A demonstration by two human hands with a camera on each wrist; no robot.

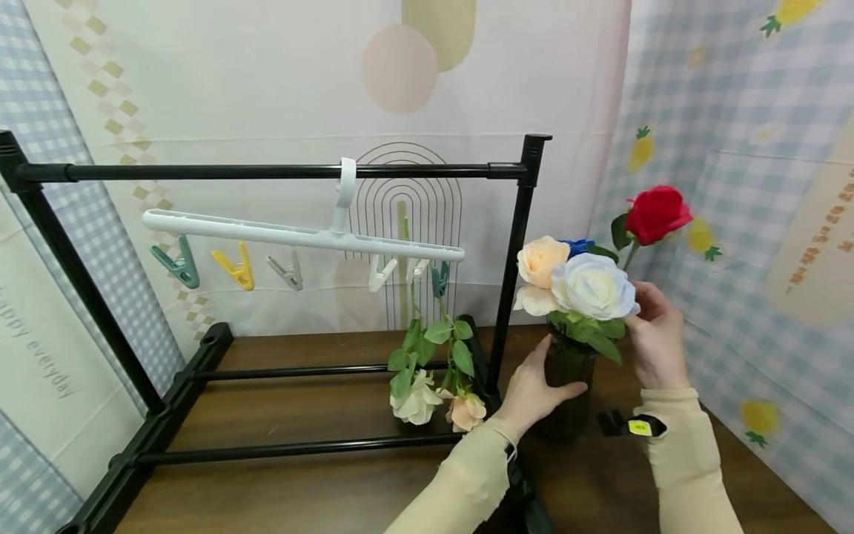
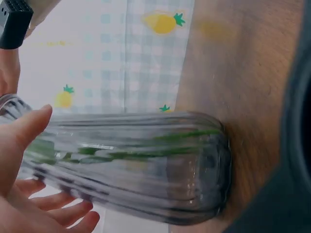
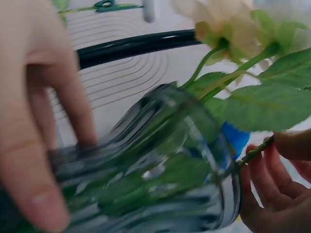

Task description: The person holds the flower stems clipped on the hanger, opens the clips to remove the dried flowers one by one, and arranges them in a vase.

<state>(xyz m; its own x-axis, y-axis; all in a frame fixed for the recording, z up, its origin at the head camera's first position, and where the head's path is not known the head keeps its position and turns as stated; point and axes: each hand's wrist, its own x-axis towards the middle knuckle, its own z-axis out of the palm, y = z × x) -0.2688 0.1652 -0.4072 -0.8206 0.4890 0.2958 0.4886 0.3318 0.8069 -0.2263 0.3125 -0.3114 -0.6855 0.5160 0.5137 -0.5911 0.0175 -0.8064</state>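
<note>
A ribbed glass vase stands on the table, with green stems inside it. My left hand holds the vase's upper part, thumb on one side and fingers on the other. My right hand is at the rim, pinching a green flower stem between thumb and fingers. Above that hand rises a red rose; which bloom the pinched stem bears is hidden. A pale blue-white rose, a peach rose and a partly covered blue flower crowd the vase's mouth.
Left of the vase stands a black rack with a white hanger on its bar. Several clips, such as a yellow clip, hang from it. A white rose and another peach rose hang upside down there. Patterned cloth borders the right.
</note>
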